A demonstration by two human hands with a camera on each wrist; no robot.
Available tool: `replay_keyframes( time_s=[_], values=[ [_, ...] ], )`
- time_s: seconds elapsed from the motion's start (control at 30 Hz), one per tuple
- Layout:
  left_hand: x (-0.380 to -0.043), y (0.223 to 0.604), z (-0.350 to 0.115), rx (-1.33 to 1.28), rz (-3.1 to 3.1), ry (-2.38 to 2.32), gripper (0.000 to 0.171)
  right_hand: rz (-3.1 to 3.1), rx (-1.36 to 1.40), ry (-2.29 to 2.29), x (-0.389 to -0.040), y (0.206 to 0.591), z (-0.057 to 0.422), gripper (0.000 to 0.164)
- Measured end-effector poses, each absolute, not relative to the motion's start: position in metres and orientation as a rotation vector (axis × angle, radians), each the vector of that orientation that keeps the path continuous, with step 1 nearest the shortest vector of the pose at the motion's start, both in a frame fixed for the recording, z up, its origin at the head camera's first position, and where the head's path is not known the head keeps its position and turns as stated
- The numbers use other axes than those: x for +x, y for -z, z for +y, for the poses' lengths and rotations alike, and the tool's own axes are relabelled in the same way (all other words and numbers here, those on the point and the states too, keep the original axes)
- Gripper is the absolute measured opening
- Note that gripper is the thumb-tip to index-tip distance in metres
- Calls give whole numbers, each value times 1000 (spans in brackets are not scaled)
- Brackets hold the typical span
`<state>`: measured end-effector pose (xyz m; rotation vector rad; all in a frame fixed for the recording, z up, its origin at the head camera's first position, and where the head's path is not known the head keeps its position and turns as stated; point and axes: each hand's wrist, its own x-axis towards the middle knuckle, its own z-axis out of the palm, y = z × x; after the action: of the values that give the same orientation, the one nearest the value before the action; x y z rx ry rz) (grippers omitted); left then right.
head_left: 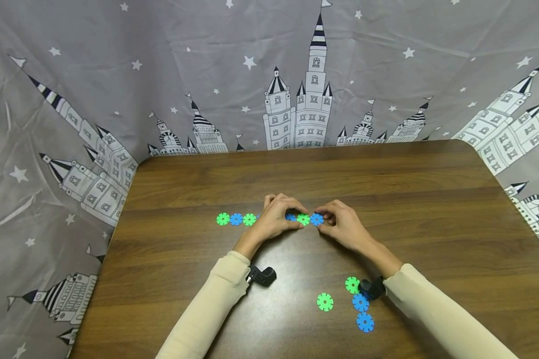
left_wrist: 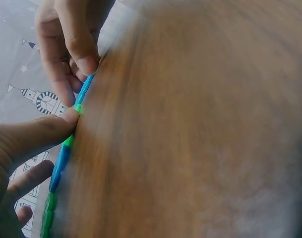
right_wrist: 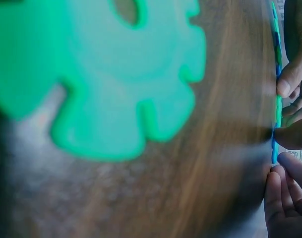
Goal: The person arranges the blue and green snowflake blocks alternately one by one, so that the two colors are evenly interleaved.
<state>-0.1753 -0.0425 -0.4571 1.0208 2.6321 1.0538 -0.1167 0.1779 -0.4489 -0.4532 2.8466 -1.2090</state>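
A straight row of flat, notched plastic discs in green and blue runs across the table, with a green disc (head_left: 220, 219) at its left end. Over the row's middle, my left hand (head_left: 274, 218) hides some of the discs. Its thumb and index finger pinch the edges of a green disc (head_left: 300, 219). Right beside that one, at the row's right end, lies a blue disc (head_left: 313, 219), which my right hand (head_left: 347, 228) pinches between thumb and finger. From the left wrist view, the blue disc (left_wrist: 84, 89) and its neighbours appear edge-on, end to end.
Nearer me on the wooden table (head_left: 184, 199) lie a loose green disc (head_left: 321, 302), another green disc (head_left: 350, 284) and two blue discs (head_left: 360, 308). The right wrist strap partly overlaps this group. A grey castle-print cloth (head_left: 233, 75) hangs behind the table's far edge.
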Motion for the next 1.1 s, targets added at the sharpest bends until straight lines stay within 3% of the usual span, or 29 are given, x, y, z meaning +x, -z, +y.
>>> replay_keyframes(
  time_s=[0.47, 1.1],
  values=[
    [-174, 456, -39, 1050, 2630, -1076, 36, 2820, -371, 1244, -100, 443, 190, 38],
    [-168, 454, -12, 1058, 2591, -1017, 38, 2838, -429, 1179, -30, 440, 219, 33]
  ],
)
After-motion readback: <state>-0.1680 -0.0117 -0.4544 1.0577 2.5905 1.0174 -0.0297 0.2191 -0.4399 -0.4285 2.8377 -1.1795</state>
